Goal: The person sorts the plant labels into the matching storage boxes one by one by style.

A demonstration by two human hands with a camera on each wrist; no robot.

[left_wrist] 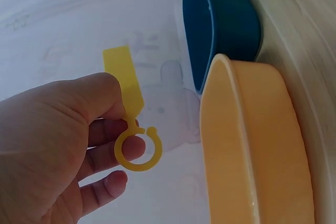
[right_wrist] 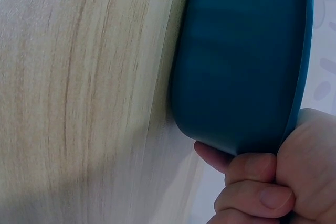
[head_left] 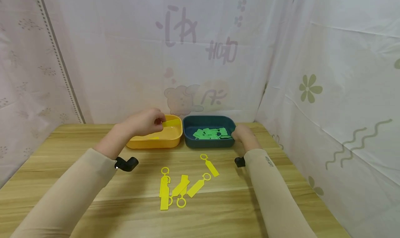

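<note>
My left hand point(head_left: 145, 121) pinches a flat yellow tag point(left_wrist: 123, 85) with an open ring at one end between thumb and fingers. It is above the yellow-orange bin point(head_left: 156, 145), close over the rim; a yellow piece point(head_left: 154, 138) shows inside. My right hand point(head_left: 245, 136) grips the right end of the dark blue bin point(head_left: 209, 144), fingers curled against the outer wall in the right wrist view; its thumb is hidden. Several green tags point(head_left: 207, 134) lie heaped in the blue bin.
Several yellow ring tags lie on the wooden table point(head_left: 125, 210) in front of the bins, some overlapping, such as one tag point(head_left: 211, 167) at the right. The two bins stand side by side near the back edge. A printed white curtain point(head_left: 125, 57) hangs behind.
</note>
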